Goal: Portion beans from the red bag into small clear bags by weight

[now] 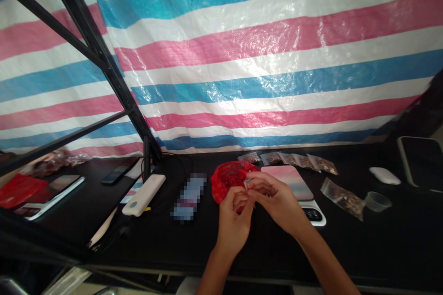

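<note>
Near the bottom centre of the frame, a small pale item (248, 184), too small to make out clearly, is pinched between the fingertips of both bare hands. The left hand (234, 221) and the right hand (277, 203) are close together, held over a black tabletop (363, 249). Just behind them lies a crumpled red plastic bag (224, 182). To its right, a flat pink-and-blue gradient case (287, 182) rests on a white-edged phone (313, 215). Small clear sachets of brown pieces (290, 160) line the far table edge. Further right lie a larger clear sachet (342, 199), a small clear plastic cup (377, 201) and a white oval mouse (384, 175). Left of the hands sit a pixelated object (189, 197) and a white power bank (143, 195). A blue, pink and white striped tarpaulin (263, 69) fills the upper frame.
</note>
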A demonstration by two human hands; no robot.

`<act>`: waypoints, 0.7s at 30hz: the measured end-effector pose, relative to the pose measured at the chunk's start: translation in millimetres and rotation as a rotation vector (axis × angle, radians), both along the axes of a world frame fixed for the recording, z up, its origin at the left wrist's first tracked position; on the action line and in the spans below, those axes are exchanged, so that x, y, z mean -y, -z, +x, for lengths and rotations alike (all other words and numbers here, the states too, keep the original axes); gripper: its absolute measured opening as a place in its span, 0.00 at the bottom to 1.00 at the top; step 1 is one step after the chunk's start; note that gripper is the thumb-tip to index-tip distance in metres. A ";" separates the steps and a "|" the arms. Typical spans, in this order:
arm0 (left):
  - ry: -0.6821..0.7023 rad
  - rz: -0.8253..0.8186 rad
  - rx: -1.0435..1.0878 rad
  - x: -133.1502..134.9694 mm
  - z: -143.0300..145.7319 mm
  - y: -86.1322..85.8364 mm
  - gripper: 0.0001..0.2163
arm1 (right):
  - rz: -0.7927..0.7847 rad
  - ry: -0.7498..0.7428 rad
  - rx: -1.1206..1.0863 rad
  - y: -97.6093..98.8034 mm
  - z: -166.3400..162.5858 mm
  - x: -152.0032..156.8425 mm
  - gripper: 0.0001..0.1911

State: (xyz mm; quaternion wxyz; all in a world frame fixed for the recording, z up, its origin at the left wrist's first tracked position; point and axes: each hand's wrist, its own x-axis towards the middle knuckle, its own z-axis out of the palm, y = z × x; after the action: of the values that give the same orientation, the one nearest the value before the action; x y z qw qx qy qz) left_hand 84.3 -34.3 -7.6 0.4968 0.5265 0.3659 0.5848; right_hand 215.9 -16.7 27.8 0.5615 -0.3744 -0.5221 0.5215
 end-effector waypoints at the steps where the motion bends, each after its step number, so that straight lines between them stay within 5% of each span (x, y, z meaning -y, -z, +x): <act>1: 0.004 -0.003 0.006 -0.6 -1.5 -0.4 0.14 | 0.005 0.004 0.017 0.8 -0.9 0.4 0.21; 14: -0.009 0.105 -0.163 -1.0 -18.9 -4.1 0.06 | -0.038 0.081 -0.053 6.4 -9.6 -1.7 0.26; 21: -0.080 0.158 -0.273 0.9 -24.4 -4.8 0.06 | -0.085 0.100 -0.029 6.3 -15.8 -0.9 0.19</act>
State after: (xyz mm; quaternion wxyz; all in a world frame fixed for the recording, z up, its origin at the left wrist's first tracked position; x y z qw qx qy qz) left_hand 59.9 -35.2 -2.8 0.3757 0.6235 0.4038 0.5541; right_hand 200.1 -15.9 21.5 0.5778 -0.4160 -0.4718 0.5201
